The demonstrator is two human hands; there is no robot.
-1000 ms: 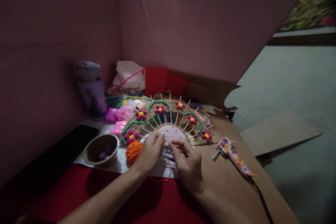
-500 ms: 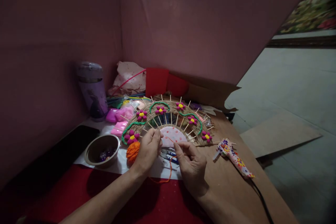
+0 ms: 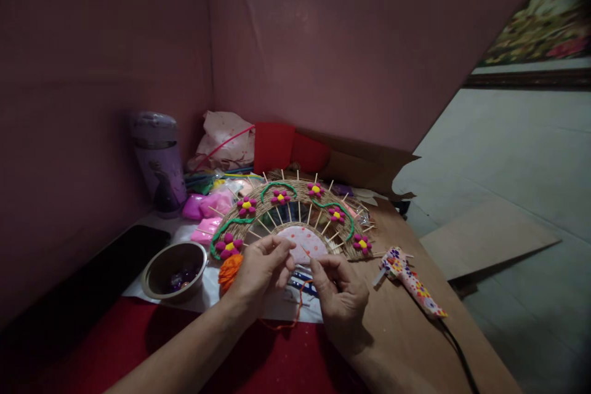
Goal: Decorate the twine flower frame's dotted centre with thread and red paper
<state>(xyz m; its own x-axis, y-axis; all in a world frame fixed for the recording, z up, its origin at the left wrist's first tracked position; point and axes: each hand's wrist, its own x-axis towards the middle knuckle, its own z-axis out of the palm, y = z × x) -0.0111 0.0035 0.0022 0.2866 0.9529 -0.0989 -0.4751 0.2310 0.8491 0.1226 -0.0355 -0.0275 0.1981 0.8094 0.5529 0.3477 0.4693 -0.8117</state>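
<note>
My right hand point(image 3: 340, 295) pinches the end of an orange yarn strand point(image 3: 301, 306), which pokes up past the fingertips and hangs down below in a loop. My left hand point(image 3: 264, 269) is a short way to the left, thumb and forefinger pressed together; whatever is between them is too small to make out. The orange yarn ball point(image 3: 229, 271) lies just left of my left wrist. Behind both hands stands a half-round twine-wrapped frame point(image 3: 305, 191) with thin sticks, magenta flowers and green curls. Its inner half-circle point(image 3: 302, 242) is pale pink with dots.
A brown bowl point(image 3: 150, 271) with purple pieces sits at the left beside a dark flat object point(image 3: 87, 283). A purple tumbler point(image 3: 160, 172) stands behind. On the right lies a flower-patterned glue gun point(image 3: 410, 283) with a black cord. Pink packets point(image 3: 207, 204) lie behind the bowl.
My left fingertips have shifted slightly right and lower, and the hand has turned. The right hand still pinches the yarn. The whole view has shifted a little.
</note>
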